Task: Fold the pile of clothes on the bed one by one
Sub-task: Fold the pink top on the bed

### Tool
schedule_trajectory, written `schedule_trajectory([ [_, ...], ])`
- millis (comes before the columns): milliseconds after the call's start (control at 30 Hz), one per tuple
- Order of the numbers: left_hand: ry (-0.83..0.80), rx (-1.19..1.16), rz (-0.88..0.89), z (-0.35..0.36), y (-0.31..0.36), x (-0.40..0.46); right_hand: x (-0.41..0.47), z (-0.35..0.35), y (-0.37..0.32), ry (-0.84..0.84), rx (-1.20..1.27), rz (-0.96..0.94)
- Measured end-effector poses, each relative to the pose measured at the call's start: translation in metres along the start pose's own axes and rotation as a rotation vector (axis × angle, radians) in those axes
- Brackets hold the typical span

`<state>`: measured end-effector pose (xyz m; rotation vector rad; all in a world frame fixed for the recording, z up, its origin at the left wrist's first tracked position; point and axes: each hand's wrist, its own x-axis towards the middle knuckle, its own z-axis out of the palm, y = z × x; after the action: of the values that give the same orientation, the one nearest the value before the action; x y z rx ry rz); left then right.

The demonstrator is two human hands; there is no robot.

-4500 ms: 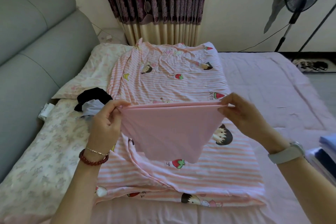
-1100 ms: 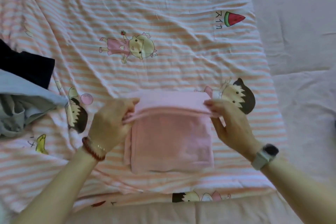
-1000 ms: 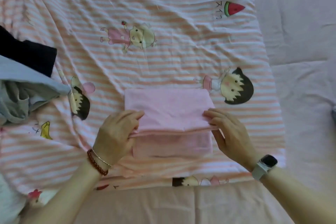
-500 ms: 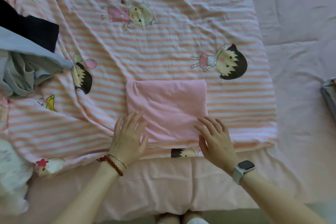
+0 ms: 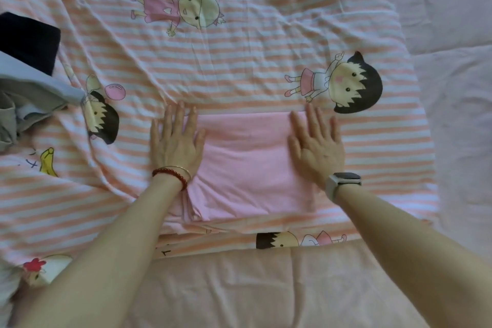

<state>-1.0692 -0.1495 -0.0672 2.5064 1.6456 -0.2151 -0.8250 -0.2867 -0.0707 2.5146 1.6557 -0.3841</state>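
Since half a second ago both hands have slid from the near edge of the pink garment [image 5: 247, 165] out to its two side edges and farther up. The garment itself has not shifted; it is already a compact folded rectangle.

Location: the garment lies flat on the striped cartoon-print sheet [image 5: 239, 61], near the bed's front edge, between the two hands.

Left hand [image 5: 175, 141]: palm down, fingers [image 5: 181, 117] straight and slightly spread, resting half on the garment's left edge and half on the sheet. Right hand [image 5: 316, 146]: palm down on the right edge, fingers [image 5: 310, 120] straight and spread. Neither hand pinches anything; both press flat.

Handling, as a judgement: soft thin knit, light, no stiffness. The layers bulge a little at the lower left corner (a loose fold shows beside the left wrist), so the stack would likely splay if lifted by one edge. Low slip risk on the cotton sheet; nothing fragile.

Where to take hold: probably both short sides at once, fingers slid beneath and thumbs on top, so that all layers lift together. One palm beneath the middle may serve as well.

Unfolded clothes [image 5: 29, 88], grey and black, lie at the left edge of the view, well apart from the garment, presumably next in turn.
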Motion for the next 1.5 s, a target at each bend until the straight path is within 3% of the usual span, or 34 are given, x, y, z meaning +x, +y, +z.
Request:
schedule_trajectory([
  [100,0.126,-0.174,-0.174,-0.014,-0.007,0.000,-0.011,-0.009,0.016,-0.005,0.048,0.091],
  [200,0.190,-0.496,-0.352,-0.033,-0.008,-0.010,-0.028,-0.018,0.009,0.158,0.201,0.116],
  [333,-0.087,-0.917,-0.533,-0.036,0.006,-0.056,-0.055,-0.022,-0.015,0.127,0.782,0.405],
  [500,-0.129,-1.029,-0.476,-0.026,0.020,-0.066,-0.072,-0.028,-0.040,0.036,1.247,0.616],
  [800,0.005,-1.068,-0.413,-0.068,0.047,-0.121,-0.123,-0.067,-0.044,0.181,1.076,0.492],
  [1067,-0.059,-1.120,-0.400,-0.115,0.103,-0.229,-0.244,-0.094,0.002,0.243,1.098,0.521],
  [1267,-0.043,-1.126,-0.256,-0.143,0.213,-0.245,-0.289,-0.131,0.107,0.381,1.069,0.521],
  [1500,0.075,-1.223,-0.206,-0.181,0.410,-0.233,-0.290,-0.207,0.293,0.574,1.029,0.388],
])
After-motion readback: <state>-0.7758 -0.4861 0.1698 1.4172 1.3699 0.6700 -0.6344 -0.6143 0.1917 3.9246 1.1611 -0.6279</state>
